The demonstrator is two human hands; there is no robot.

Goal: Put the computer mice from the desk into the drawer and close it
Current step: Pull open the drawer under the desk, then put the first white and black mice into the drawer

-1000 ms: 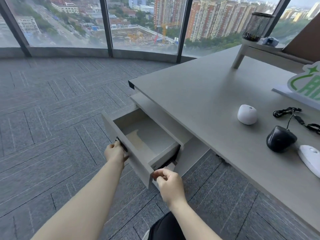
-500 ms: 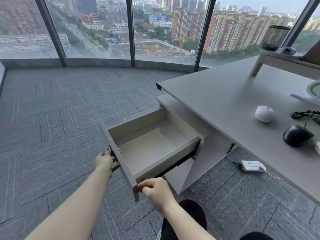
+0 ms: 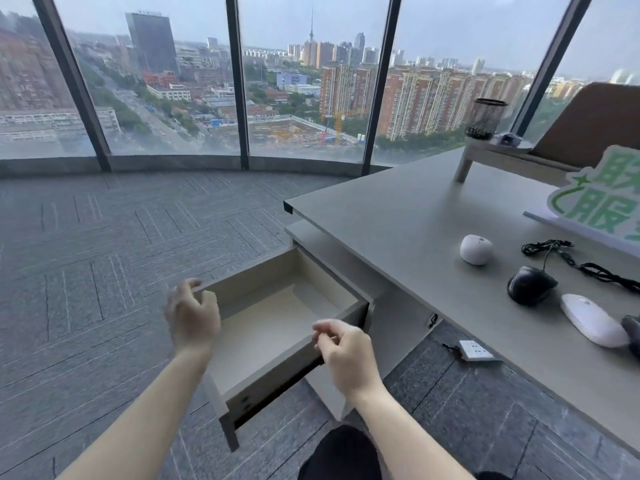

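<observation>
The grey drawer (image 3: 298, 358) under the desk (image 3: 398, 223) stands pulled far out, and its pale inside holds nothing. My left hand (image 3: 192, 315) hovers over the drawer's front left corner with fingers spread, holding nothing. My right hand (image 3: 344, 353) floats above the drawer's right side wall, fingers loosely curled and empty. On the desk lie a round white mouse (image 3: 476, 249), a black wired mouse (image 3: 530, 285), a flat white mouse (image 3: 592, 319), and a dark mouse (image 3: 633, 332) cut off by the right edge.
The black mouse's cable (image 3: 575, 261) coils behind it. A green-and-white sign (image 3: 602, 206) leans at the right, and a small riser with a mesh pen cup (image 3: 486, 119) stands at the back. A white power strip (image 3: 476, 350) lies on the carpet under the desk.
Both hands have let go of the drawer front and lifted above it. The drawer slid further out over the last second. My view tilted up and right, showing more mice.
</observation>
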